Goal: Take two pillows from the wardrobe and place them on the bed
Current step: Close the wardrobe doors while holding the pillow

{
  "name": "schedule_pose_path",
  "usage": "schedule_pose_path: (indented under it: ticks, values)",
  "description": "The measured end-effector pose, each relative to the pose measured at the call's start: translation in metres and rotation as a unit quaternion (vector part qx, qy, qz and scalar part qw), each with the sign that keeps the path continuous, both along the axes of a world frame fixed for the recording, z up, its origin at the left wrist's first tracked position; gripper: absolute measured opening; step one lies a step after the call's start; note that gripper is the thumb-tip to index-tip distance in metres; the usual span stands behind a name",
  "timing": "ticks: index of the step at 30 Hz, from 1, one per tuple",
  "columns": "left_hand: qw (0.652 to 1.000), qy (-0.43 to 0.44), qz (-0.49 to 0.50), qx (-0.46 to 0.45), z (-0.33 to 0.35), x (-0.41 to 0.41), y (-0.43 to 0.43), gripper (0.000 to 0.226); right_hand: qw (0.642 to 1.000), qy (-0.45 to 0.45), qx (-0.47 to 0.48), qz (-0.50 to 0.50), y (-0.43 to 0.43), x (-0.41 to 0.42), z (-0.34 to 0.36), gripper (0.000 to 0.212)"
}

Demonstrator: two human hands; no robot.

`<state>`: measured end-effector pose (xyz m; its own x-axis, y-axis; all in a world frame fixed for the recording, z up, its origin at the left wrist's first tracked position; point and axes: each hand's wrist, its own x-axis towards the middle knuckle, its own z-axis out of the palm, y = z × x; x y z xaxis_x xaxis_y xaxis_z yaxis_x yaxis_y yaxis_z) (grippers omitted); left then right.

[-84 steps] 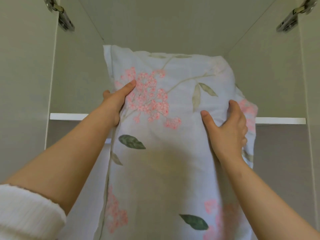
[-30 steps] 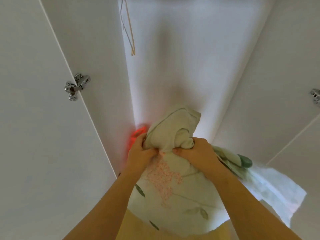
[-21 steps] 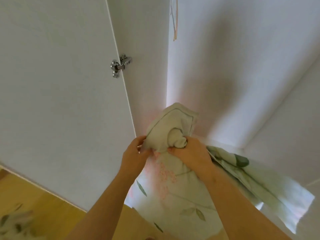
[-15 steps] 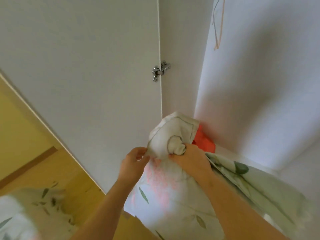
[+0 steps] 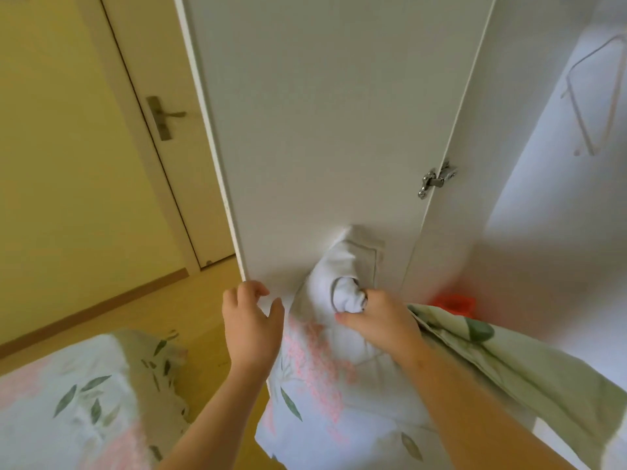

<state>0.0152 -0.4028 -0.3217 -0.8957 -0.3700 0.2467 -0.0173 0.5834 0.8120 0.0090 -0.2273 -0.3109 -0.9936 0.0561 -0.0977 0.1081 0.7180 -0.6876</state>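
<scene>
Pillow (image 5: 325, 378) hangs below the right hand (image 5: 376, 320), which clenches its bunched top corner. The left hand (image 5: 249, 322) is just beside it, fingers spread, holding nothing.

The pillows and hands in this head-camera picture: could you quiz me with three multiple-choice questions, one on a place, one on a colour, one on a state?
1. Where is the bed?
A. lower left
B. upper right
C. inside the wardrobe

2. What colour are the flowers on the pillow?
A. blue
B. pink
C. black

3. How is the left hand?
A. clenched on fabric
B. open, off the pillow
C. out of view

Answers:
A, the bed shows lower left.
B, the pillow has pink blossoms.
C is wrong, B is right: the left hand is spread, while the right hand keeps the grip.
</scene>
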Motion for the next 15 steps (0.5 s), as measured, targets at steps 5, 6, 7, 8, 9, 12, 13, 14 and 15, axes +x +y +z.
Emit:
schedule_pose_path:
  ticks: [5, 6, 7, 8, 9, 12, 13, 14, 15]
  values:
    - [0.990, 0.035, 0.052, 0.127, 0.004, -0.017, -0.018, 0.036, 1.000, 0.005, 0.028, 0.011, -0.008, -0.012, -0.004, 0.025]
    - [0.987, 0.032, 0.034, 0.151, 0.003, -0.017, -0.020, 0.041, 0.999, 0.005, 0.033, 0.010, -0.009, -0.012, -0.005, 0.026]
    - [0.985, 0.026, 0.015, 0.169, 0.002, -0.017, -0.021, 0.044, 0.999, 0.003, 0.036, 0.010, -0.011, -0.012, -0.007, 0.026]
    - [0.985, 0.020, 0.002, 0.171, 0.002, -0.016, -0.020, 0.042, 0.999, 0.002, 0.037, 0.009, -0.011, -0.012, -0.008, 0.024]
    - [0.987, 0.017, -0.004, 0.161, 0.001, -0.016, -0.020, 0.035, 0.999, 0.001, 0.038, 0.007, -0.011, -0.011, -0.010, 0.023]
    - [0.990, 0.023, -0.006, 0.136, -0.001, -0.014, -0.020, 0.018, 1.000, -0.004, 0.025, 0.001, -0.007, -0.004, -0.015, 0.021]
    - [0.990, 0.025, -0.010, 0.135, -0.001, -0.012, -0.019, 0.017, 1.000, -0.005, 0.022, -0.003, -0.005, 0.000, -0.016, 0.022]
    - [0.991, 0.026, -0.010, 0.132, -0.001, -0.009, -0.019, 0.016, 1.000, -0.007, 0.023, -0.006, -0.003, 0.006, -0.017, 0.022]
    - [0.991, 0.029, -0.009, 0.128, -0.001, -0.004, -0.017, 0.016, 1.000, -0.008, 0.023, -0.010, -0.001, 0.013, -0.017, 0.022]
